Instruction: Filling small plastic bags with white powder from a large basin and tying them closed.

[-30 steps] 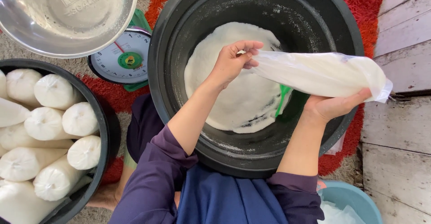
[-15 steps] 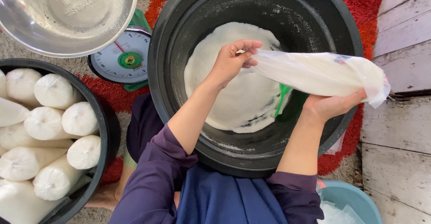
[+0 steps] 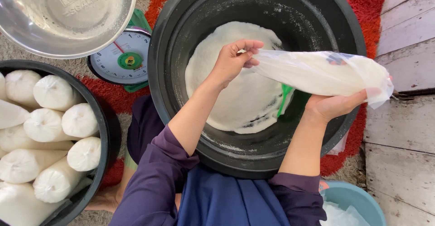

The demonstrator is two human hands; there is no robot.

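Note:
A clear plastic bag (image 3: 319,74) filled with white powder lies sideways above a big black tub (image 3: 181,40). My left hand (image 3: 235,60) pinches the bag's narrow neck end. My right hand (image 3: 333,106) supports the fat end from underneath. In the tub lies a heap of white powder (image 3: 226,90) with a green scoop (image 3: 285,100) stuck in it, partly hidden by the bag.
A second black tub (image 3: 102,131) at the left holds several tied white bags (image 3: 56,92). A dial scale (image 3: 123,59) sits under a steel bowl (image 3: 68,15) at the top left. A blue basin (image 3: 362,199) with clear bags is at the bottom right. Wooden planks (image 3: 403,131) lie to the right.
The bag's fat end has tipped slightly upward and to the right on my right hand. My left hand keeps its pinch in the same place.

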